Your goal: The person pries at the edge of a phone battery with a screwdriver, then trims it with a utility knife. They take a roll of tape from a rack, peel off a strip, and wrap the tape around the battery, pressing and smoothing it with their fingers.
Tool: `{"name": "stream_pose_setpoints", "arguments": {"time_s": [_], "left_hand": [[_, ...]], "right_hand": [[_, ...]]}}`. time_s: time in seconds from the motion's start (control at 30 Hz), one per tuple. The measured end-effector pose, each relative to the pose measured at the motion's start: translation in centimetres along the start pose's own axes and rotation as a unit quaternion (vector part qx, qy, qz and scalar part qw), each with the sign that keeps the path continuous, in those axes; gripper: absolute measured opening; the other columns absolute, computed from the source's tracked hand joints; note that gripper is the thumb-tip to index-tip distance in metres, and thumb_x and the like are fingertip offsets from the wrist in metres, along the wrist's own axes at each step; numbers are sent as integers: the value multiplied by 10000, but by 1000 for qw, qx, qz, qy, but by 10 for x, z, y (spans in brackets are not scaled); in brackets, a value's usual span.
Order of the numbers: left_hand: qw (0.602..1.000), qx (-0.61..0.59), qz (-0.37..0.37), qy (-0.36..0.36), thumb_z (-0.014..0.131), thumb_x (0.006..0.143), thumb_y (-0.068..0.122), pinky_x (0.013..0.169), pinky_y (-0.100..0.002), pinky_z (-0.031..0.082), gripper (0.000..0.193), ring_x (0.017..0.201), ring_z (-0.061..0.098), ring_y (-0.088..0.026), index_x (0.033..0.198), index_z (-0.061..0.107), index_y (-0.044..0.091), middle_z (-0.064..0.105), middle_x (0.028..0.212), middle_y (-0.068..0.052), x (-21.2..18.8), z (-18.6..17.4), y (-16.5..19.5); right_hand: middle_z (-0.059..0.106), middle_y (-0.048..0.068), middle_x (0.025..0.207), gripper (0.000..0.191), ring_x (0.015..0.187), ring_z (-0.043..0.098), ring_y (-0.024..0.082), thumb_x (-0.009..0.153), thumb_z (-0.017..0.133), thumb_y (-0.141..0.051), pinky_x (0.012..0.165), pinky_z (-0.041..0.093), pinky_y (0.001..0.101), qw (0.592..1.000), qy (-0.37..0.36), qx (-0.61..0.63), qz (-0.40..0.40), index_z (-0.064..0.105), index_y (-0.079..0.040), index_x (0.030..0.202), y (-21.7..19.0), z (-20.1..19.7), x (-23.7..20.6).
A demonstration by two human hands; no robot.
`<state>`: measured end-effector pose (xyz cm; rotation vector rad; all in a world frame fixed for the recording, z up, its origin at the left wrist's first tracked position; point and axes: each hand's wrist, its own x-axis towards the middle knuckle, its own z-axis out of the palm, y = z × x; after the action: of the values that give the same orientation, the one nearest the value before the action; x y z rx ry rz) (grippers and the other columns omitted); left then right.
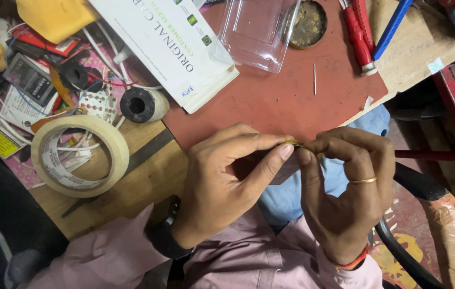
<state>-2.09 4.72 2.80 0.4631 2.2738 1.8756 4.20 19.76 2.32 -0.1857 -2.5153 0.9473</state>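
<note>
Where fingertips meet, perhaps brass pin (pixel 293 142), both grips

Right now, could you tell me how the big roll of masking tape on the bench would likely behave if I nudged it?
The roll of masking tape lies flat on its side on the wooden bench, so it would probably slide rather than roll. It looks like a thin paper ring with an open middle, so likely light. Loose wires in its hole might drag along.

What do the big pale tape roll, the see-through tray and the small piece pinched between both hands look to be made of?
Big pale tape roll: likely paper masking tape, matte cream. See-through tray: thin moulded clear plastic, glossy with glare. Small yellowish piece between left hand and right hand: possibly brass-coloured metal; mostly hidden, so uncertain.
</note>
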Motion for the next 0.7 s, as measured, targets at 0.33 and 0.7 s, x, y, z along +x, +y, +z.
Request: {"name": "stream_pose_setpoints", "arguments": {"time_s": [0.33,0.7], "left_hand": [[1000,9,9,2,759,989,133,686,-242,531,143,762,687,-111,1089,776,33,732,893,-59,0,1,-2],[1000,11,11,1,757,994,146,688,-245,539,152,771,701,-116,1085,769,25,738,895,-63,0,0,-2]], "right_hand": [[608,130,1138,204,991,629,198,958,817,20,804,535,278,1000,-8,6,-2,654,-5,1080,1,-3,3],[608,141,1138,159,963,630,179,988,781,25,757,543,257,1000,-2,21,7,643,23,1067,2,3,-1]]}}
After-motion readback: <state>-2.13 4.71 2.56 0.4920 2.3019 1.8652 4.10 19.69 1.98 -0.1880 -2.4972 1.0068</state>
